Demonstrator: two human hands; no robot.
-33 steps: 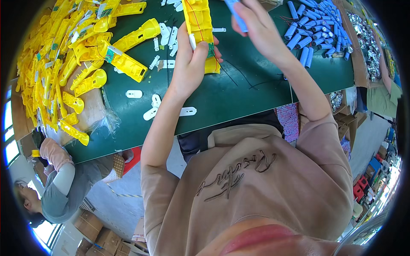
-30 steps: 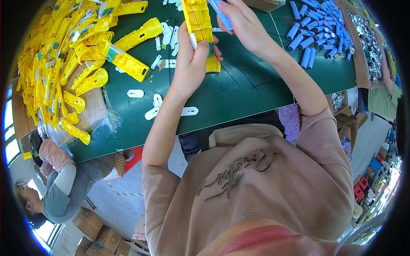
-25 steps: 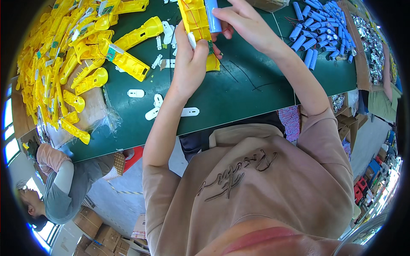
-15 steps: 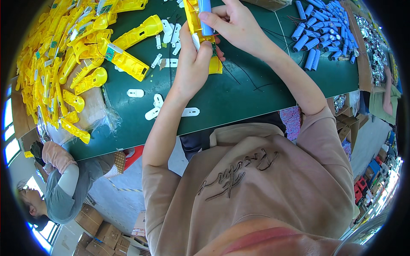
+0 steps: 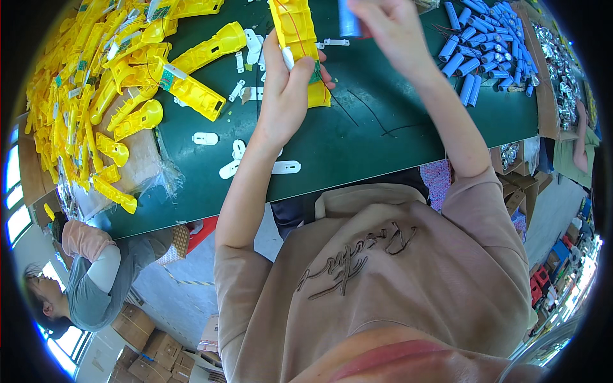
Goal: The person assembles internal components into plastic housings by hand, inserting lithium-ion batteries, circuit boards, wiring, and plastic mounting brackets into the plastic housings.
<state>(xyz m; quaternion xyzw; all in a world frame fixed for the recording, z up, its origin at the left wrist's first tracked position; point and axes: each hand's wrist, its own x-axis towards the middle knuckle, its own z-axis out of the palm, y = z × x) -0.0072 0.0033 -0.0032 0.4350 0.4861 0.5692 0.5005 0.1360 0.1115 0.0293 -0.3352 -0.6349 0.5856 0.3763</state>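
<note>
My left hand [image 5: 287, 89] is wrapped round a long yellow plastic shell [image 5: 295, 32], its hollow side showing a red wire and a small green circuit board [image 5: 315, 71]. A white plastic piece [image 5: 288, 59] lies along the shell by my thumb. To the right of the shell, apart from it, my right hand [image 5: 394, 29] grips a blue cylindrical battery [image 5: 348, 19]; the fingers are slightly blurred. Thin black wires [image 5: 364, 108] trail on the green table just below the shell.
Yellow shells [image 5: 83, 83] are heaped on the left. Blue batteries [image 5: 488, 48] pile up at the right, near shiny metal parts [image 5: 565, 76]. Loose white plastic pieces [image 5: 204, 138] dot the green table [image 5: 357, 153]. A person [image 5: 96, 274] sits at the lower left; another's arm [image 5: 580, 140] shows far right.
My right hand has lifted the blue battery away from the yellow shell, moving right. The shell's inside, with its red wire, is now uncovered. My left hand keeps its hold.
</note>
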